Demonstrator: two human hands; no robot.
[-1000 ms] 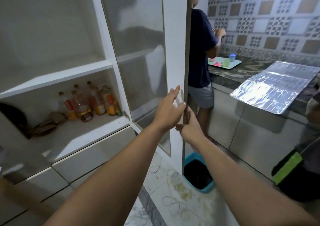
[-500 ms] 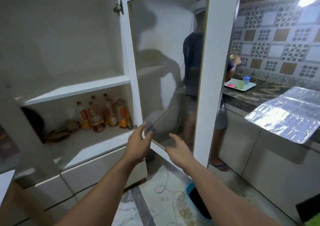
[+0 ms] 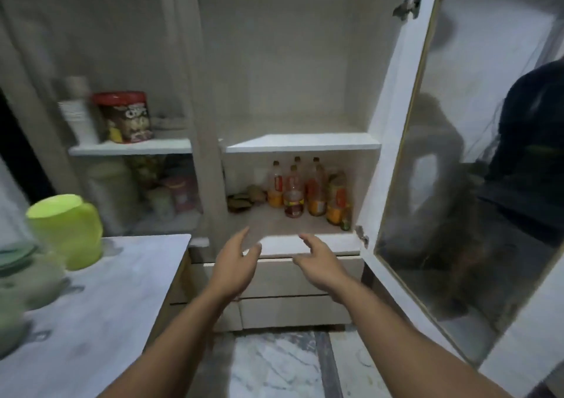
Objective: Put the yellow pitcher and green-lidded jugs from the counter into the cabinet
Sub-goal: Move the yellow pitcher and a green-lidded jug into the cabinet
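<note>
The white cabinet [image 3: 300, 143] stands open in front of me, its glass door [image 3: 464, 166] swung out to the right. The yellow-green pitcher [image 3: 68, 228] sits on the pale counter [image 3: 100, 300] at the left. Blurred green-lidded jugs [image 3: 21, 263] stand at the far left edge of that counter. My left hand [image 3: 236, 263] and my right hand [image 3: 317, 263] hover empty, fingers spread, just in front of the cabinet's lower shelf edge. Neither hand touches anything.
Several bottles [image 3: 305, 193] and small dark items fill the lower shelf. The left section, behind a shut glass door, holds a red-lidded jar [image 3: 126, 117] and other containers. Drawers [image 3: 293, 309] lie below the shelf. A person [image 3: 531, 141] shows through the open door's glass.
Both hands have let go of the door, which now stands fully open at the right. My view has swung left, bringing the counter, the pitcher and the jugs into sight.
</note>
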